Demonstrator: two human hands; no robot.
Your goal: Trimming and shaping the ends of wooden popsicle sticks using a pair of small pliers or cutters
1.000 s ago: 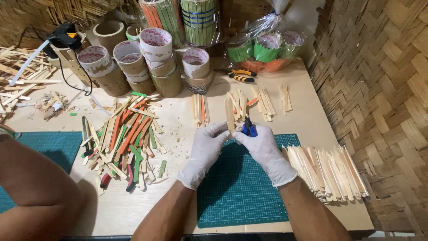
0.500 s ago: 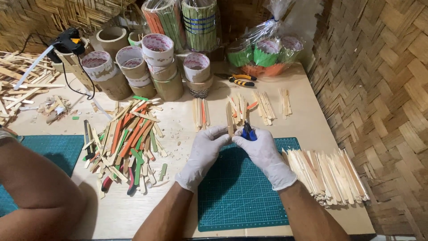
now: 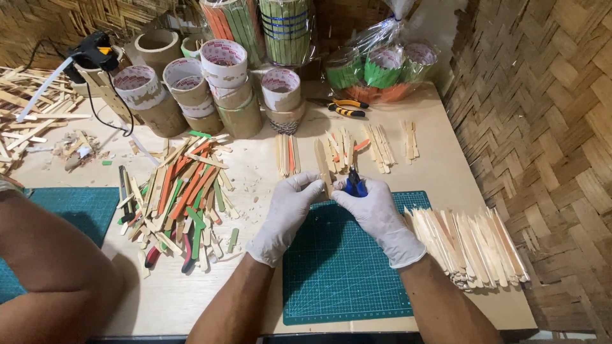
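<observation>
Both of my hands wear white gloves and meet above the top edge of a green cutting mat (image 3: 344, 267). My left hand (image 3: 287, 213) pinches a plain wooden stick (image 3: 322, 167) that stands tilted away from me. My right hand (image 3: 376, 213) grips small cutters with blue handles (image 3: 355, 185), their jaws against the stick. Just beyond the hands lie short cut stick pieces (image 3: 347, 148), some with orange and green parts.
A heap of coloured and plain sticks (image 3: 182, 197) lies left of the mat. A stack of pointed wooden pieces (image 3: 468, 245) sits at right. Tape rolls (image 3: 223, 83), a glue gun (image 3: 92, 51), yellow-handled pliers (image 3: 344, 107) and wrapped bundles (image 3: 382, 70) stand behind. Another person's arm (image 3: 54, 267) is at left.
My hands stay at the mat's top edge; the stick in my left hand now stands a little more upright against the cutters. The view has shifted slightly.
</observation>
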